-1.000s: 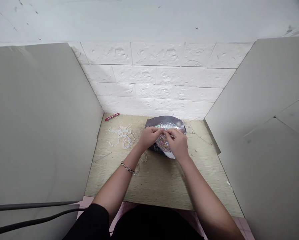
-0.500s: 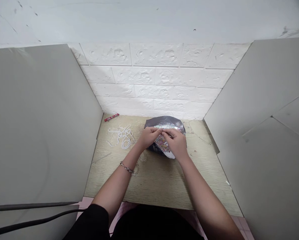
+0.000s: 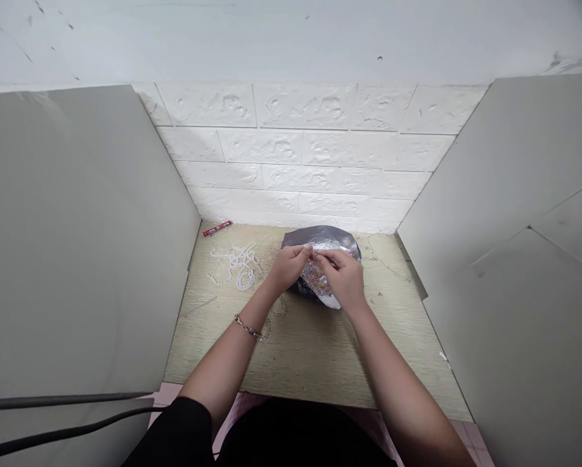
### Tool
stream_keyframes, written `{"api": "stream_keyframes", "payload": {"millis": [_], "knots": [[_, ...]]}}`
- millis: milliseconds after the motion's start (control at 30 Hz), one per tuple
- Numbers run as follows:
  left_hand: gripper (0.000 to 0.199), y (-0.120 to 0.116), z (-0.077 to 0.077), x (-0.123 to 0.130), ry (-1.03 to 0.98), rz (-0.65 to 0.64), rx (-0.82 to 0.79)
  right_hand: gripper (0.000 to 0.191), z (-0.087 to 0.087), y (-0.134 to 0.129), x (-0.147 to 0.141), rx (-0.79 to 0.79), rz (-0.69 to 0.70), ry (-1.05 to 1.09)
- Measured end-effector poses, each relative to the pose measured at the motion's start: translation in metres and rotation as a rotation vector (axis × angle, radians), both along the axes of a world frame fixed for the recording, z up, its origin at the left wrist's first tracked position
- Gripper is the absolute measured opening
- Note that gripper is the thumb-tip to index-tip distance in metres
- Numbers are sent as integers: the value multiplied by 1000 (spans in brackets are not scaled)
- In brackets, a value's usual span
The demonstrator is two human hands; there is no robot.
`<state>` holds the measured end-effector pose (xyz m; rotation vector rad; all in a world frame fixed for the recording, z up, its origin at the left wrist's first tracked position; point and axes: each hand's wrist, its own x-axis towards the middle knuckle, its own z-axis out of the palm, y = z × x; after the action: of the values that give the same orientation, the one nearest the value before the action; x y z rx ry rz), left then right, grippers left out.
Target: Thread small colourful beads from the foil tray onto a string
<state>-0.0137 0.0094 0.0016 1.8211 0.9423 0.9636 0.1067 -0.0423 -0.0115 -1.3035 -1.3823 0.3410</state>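
A dark bag with a shiny silver lining (image 3: pixel 320 235) lies opened near the back of the table. Small multicoloured beads (image 3: pixel 316 277) are heaped inside it. Over the beads, my left hand (image 3: pixel 291 264) pinches with thumb and forefinger. My right hand (image 3: pixel 342 275) is closed in a pinch as well, its fingertips almost meeting the left ones. Whatever sits between the fingertips is too small to make out. A chain bracelet (image 3: pixel 246 327) circles my left wrist.
Strands of white beads (image 3: pixel 242 263) lie left of the bag on the wooden table (image 3: pixel 310 370). A small red packet (image 3: pixel 217 228) rests at the back left corner. Thin thread (image 3: pixel 392 264) trails at the right. Grey panels (image 3: pixel 76 246) flank both sides, with a white brick-patterned wall behind.
The left fingertips have shifted slightly left, opening a small gap from the right fingertips. The bag and the bead strands have stayed in place.
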Motion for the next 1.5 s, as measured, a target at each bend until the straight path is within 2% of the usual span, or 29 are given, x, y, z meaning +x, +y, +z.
{"api": "stream_keyframes", "payload": {"millis": [367,567,767,933,1133,1333,1433,1500], "knots": [[42,0,-4,1,105,35,161,15,0,1,-1,-10,5,15],[43,-1,-3,1,113,17,152,17,-1,1,-1,-25,42,53],[41,-2,-1,1,117,-22,101,16,0,0,0,-14,34,4],[35,-1,1,1,16,-30,3,18,0,-1,1,15,-8,-65],[19,-4,7,3,-140,-119,-400,20,-1,-2,1,15,-57,-104],[25,-4,4,3,-168,-160,-447,20,0,-3,1,69,-59,-158],[33,-3,2,2,-234,-254,-504,19,-1,0,-1,2,-52,30],[36,-3,2,2,-260,-286,-534,18,-3,4,-2,-75,22,364]]}}
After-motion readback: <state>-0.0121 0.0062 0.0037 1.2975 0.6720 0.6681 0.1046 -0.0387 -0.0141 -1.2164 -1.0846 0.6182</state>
